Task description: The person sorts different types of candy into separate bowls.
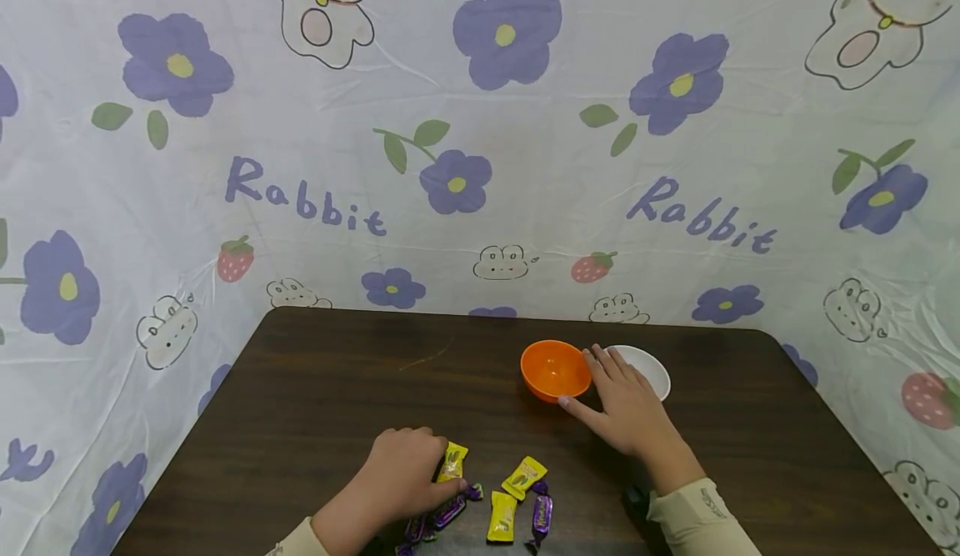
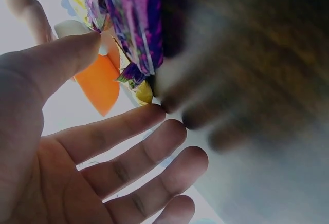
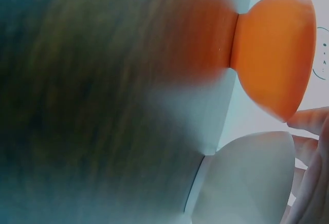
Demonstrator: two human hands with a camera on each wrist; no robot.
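Observation:
My left hand reaches over the wrapped candies at the table's front. Its fingertips are beside a yellow candy, and its thumb overlaps a purple-wrapped candy. In the left wrist view its fingers are spread and slightly bent, the thumb tip close to purple wrappers. My right hand lies with extended fingers across the gap between an orange bowl and a white bowl. A digit meets the orange bowl's rim in the right wrist view; other fingers are partly hidden behind the white bowl.
Right of the left hand lie two more yellow candies and a purple candy. A dark object sits by the right sleeve. The brown table ends at a flower-and-rabbit cloth.

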